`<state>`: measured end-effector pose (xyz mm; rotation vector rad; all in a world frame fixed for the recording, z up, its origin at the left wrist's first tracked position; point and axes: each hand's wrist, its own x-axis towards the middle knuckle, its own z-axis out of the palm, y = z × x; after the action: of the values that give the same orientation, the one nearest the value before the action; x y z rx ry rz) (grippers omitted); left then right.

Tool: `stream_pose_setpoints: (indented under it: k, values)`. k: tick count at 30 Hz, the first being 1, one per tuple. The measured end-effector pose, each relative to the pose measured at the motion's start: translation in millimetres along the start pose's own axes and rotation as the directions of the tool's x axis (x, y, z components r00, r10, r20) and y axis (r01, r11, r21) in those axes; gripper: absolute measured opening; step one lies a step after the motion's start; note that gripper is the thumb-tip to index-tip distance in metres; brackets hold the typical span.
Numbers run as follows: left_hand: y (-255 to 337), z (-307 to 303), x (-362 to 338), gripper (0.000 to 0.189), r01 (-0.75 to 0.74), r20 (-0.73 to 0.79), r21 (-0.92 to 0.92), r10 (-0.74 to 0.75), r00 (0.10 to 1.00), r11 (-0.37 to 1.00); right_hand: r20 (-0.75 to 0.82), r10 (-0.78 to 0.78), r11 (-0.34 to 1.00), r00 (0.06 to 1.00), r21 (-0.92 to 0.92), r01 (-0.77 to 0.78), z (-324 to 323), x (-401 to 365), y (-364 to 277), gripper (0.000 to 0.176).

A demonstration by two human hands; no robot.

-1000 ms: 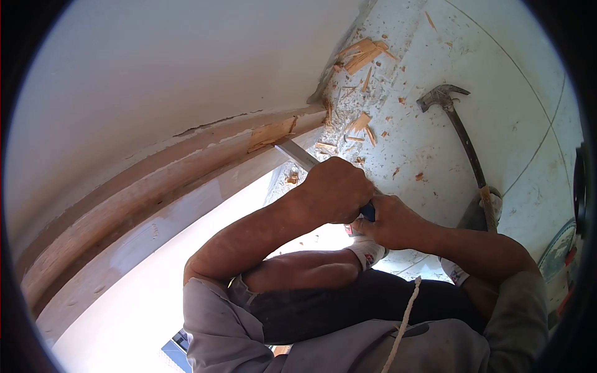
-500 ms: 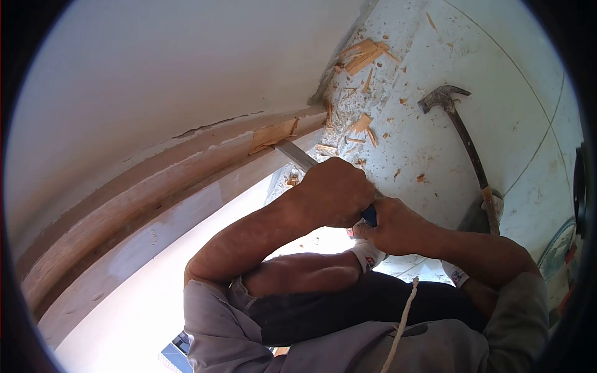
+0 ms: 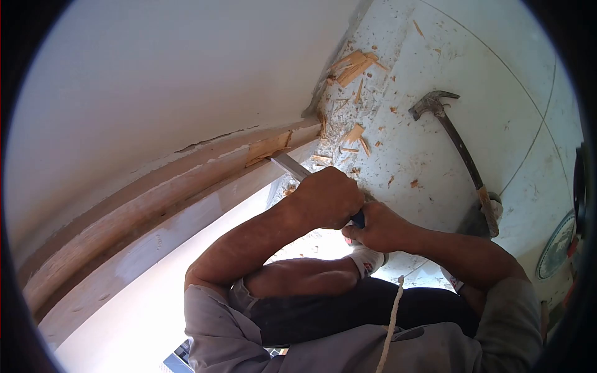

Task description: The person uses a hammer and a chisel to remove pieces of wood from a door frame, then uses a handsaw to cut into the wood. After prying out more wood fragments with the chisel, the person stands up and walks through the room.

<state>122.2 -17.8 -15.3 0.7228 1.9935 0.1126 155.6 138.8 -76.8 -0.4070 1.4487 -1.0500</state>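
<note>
My left hand (image 3: 328, 198) is wrapped round a flat-bladed chisel (image 3: 290, 167). The blade's end meets the wooden door frame (image 3: 205, 161) beside a notch of bare, lighter wood (image 3: 268, 147). Behind it my right hand (image 3: 382, 227) is closed round the chisel's dark blue handle (image 3: 359, 218); most of the handle is hidden by the fingers.
A claw hammer (image 3: 459, 144) lies on the pale tiled floor (image 3: 516, 118) to the right. Wood chips (image 3: 356, 69) and dust are scattered near the wall's corner. A cord (image 3: 392, 323) hangs in front of my shirt. A round patterned object (image 3: 556, 245) is at the right edge.
The view has shifted slightly, so the hammer and chips appear a little further left and lower. Both hands keep their hold on the chisel, whose tip stays at the notch.
</note>
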Motion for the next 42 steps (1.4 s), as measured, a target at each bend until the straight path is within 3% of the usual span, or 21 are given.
stream_pose_setpoints:
  k: [3,5,8,9,11,14,18,20,27,31,35,40,42]
  values:
    - [4,-1,-3,0.010,0.040,0.013,0.006,-0.040,0.999,0.999,0.049,-0.011,0.996,0.999,0.086,0.007,5,-5,-4,0.030]
    - [7,-5,-4,0.009,0.088,0.058,-0.011,-0.088,0.994,0.996,0.227,0.114,0.958,0.967,0.233,-0.168,-10,-16,-24,0.031]
    - [12,-5,-4,0.008,0.106,0.050,0.024,-0.107,0.993,0.994,0.284,0.076,0.926,0.956,0.336,-0.173,-6,-17,-16,0.035]
    - [12,-2,-5,0.008,0.105,0.019,0.029,-0.106,0.994,0.994,0.278,0.067,0.928,0.958,0.335,-0.162,-3,-15,-10,0.035]
    - [11,5,-4,0.008,0.106,-0.042,0.026,-0.105,0.994,0.994,-0.030,-0.117,0.986,0.993,0.115,0.120,2,-12,1,0.038]
    - [17,2,-6,0.010,0.097,-0.107,0.007,-0.096,0.990,0.995,-0.111,-0.110,0.994,0.988,0.009,0.111,2,-22,-3,0.038]
    - [21,0,-14,0.007,0.120,-0.100,-0.028,-0.123,0.987,0.992,-0.093,-0.124,0.992,0.988,-0.010,0.124,4,-24,-6,0.038]
    - [21,1,-17,0.007,0.099,-0.109,-0.027,-0.102,0.989,0.995,0.006,-0.073,0.997,0.997,0.017,0.073,3,-24,-9,0.042]
    - [19,0,-25,0.006,0.112,-0.131,-0.054,-0.118,0.984,0.992,-0.036,-0.100,0.994,0.994,0.034,0.102,6,-24,-18,0.039]
    - [19,-7,-31,0.006,0.106,-0.134,-0.078,-0.116,0.984,0.991,0.030,-0.090,0.996,0.996,-0.001,0.090,-2,-32,-32,0.038]
    - [16,-10,-35,0.005,0.046,-0.160,-0.094,-0.061,0.985,0.995,0.116,0.008,1.000,0.993,0.020,-0.010,-9,-38,-45,0.035]
    - [11,-9,-41,0.006,-0.027,-0.192,-0.133,0.001,0.981,0.991,0.095,-0.006,0.998,0.995,0.056,0.001,6,-39,-48,0.039]
    - [9,-11,-40,0.006,-0.001,-0.083,-0.145,-0.011,0.997,0.989,0.062,-0.037,0.997,0.997,0.076,0.032,10,-38,-49,0.042]
